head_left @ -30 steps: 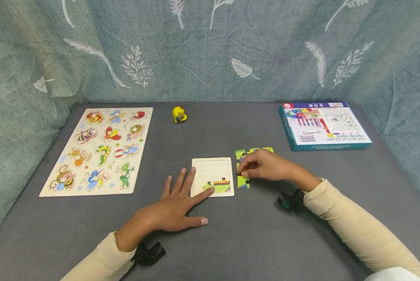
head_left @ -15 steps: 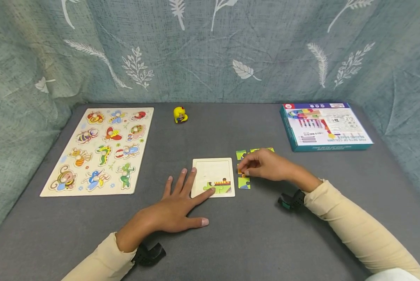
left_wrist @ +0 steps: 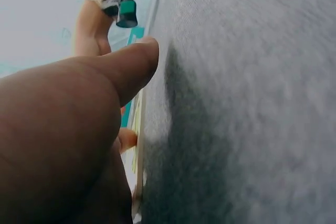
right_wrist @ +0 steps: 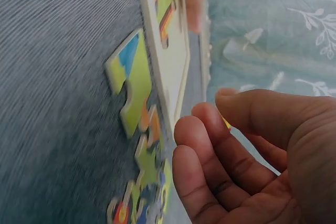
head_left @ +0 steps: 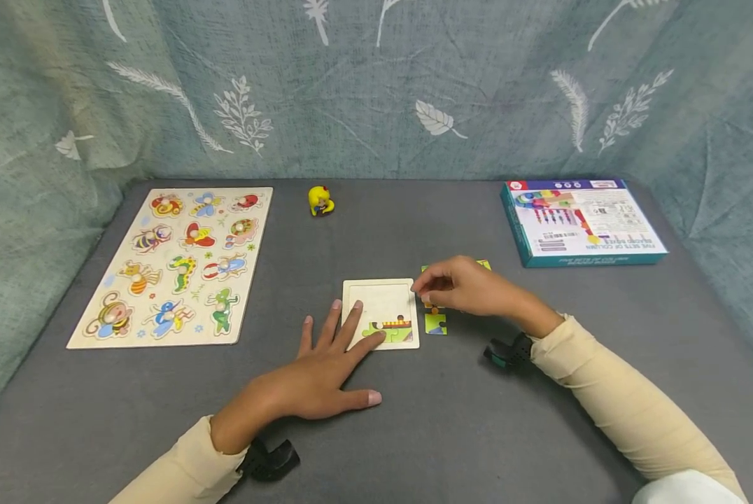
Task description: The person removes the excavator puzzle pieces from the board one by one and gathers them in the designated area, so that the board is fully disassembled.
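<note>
My left hand lies spread with straight fingers, its fingertips on the left side and lower part of a small square puzzle tray. Joined green and red-yellow puzzle pieces fill the tray's lower right, partly under the index finger. Thumb and fingers of my right hand pinch a puzzle piece at the tray's upper right edge; only a yellow-red sliver of the piece shows in the right wrist view. Beneath and beside that hand lie several loose pieces, including a green-blue one.
An insect knob puzzle board lies at the left. A yellow-haired toy figure stands at the back, and a flat teal-sided box lies at back right. A patterned curtain hangs behind the table.
My right hand has moved left from the loose pieces to the tray's upper right edge, with a puzzle piece in its fingers. The left fingers have shifted slightly right over the tray.
</note>
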The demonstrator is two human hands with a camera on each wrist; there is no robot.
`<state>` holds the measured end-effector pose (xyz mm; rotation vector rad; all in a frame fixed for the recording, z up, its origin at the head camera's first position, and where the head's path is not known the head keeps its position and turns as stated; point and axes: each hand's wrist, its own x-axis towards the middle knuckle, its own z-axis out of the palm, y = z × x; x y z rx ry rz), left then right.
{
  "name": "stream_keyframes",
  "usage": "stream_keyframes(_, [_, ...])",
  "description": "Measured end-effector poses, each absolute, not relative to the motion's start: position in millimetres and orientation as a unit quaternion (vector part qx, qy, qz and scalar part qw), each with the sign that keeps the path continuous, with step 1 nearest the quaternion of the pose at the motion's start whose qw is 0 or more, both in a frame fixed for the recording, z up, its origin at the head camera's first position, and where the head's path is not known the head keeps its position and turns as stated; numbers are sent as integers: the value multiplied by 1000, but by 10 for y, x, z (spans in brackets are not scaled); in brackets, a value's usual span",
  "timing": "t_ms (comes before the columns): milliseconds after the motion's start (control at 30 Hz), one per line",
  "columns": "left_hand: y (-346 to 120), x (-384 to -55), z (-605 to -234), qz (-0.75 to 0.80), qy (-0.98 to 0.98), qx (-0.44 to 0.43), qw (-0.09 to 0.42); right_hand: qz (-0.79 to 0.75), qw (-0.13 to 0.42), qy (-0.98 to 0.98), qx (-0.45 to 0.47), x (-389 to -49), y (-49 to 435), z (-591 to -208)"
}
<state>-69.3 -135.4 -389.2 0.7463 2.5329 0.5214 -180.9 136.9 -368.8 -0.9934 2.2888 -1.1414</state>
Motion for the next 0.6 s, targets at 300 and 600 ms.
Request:
stream_keyframes(300, [-1216,-669,-3869,191,921,258,220,-411,186,813,-369,-1826,1238,-3708])
stream_keyframes(600, [-1132,-751,-3871,169,918,288,215,-414,200,806,-374,-1821,1130,-3745])
